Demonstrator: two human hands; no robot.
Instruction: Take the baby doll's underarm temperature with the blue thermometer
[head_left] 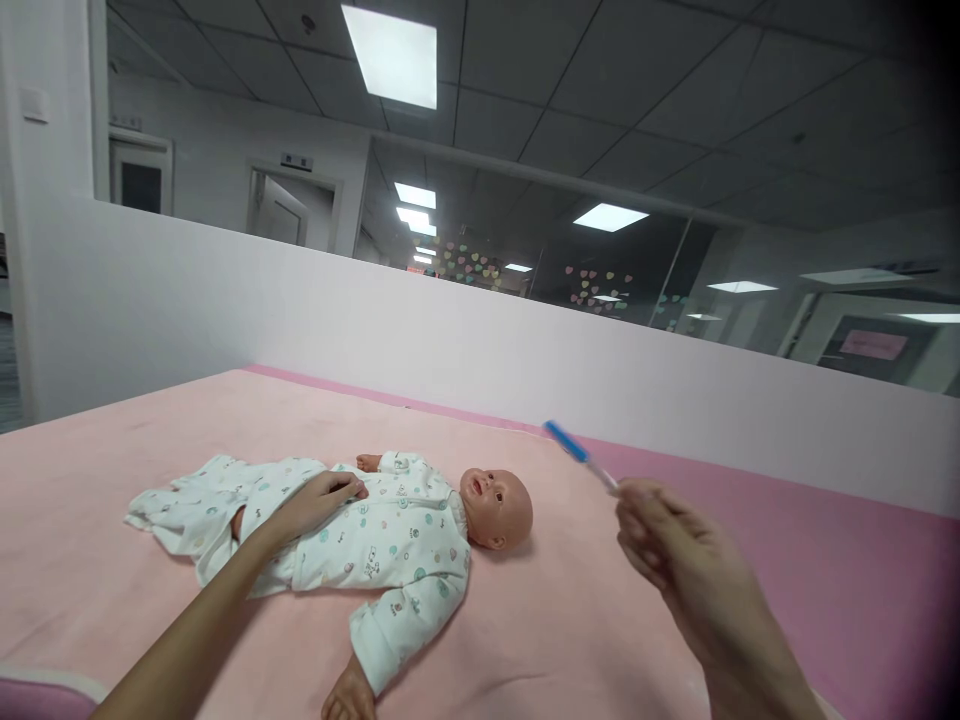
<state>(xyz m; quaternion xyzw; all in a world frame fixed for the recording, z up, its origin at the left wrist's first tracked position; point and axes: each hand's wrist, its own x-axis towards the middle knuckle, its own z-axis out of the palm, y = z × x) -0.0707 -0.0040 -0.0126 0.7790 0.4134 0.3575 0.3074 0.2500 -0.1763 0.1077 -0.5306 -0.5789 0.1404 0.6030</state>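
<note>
A baby doll (409,525) in a white printed outfit lies on its back on a pink mat (570,620), its bare head to the right. My left hand (319,503) rests on the doll's belly with the palm down and fingers loosely laid over the cloth. Raised to the right of the doll's head, my right hand (667,550) pinches a thin white stick with a blue end (568,442). The blue end points up and left, apart from the doll; slight blur hides exactly what kind of stick it is.
A low white wall (450,340) runs behind the mat, with glass panels above it bearing small heart stickers. Darker pink padding (787,540) shows along the right and back. A white-edged pink piece (45,695) lies at the lower left.
</note>
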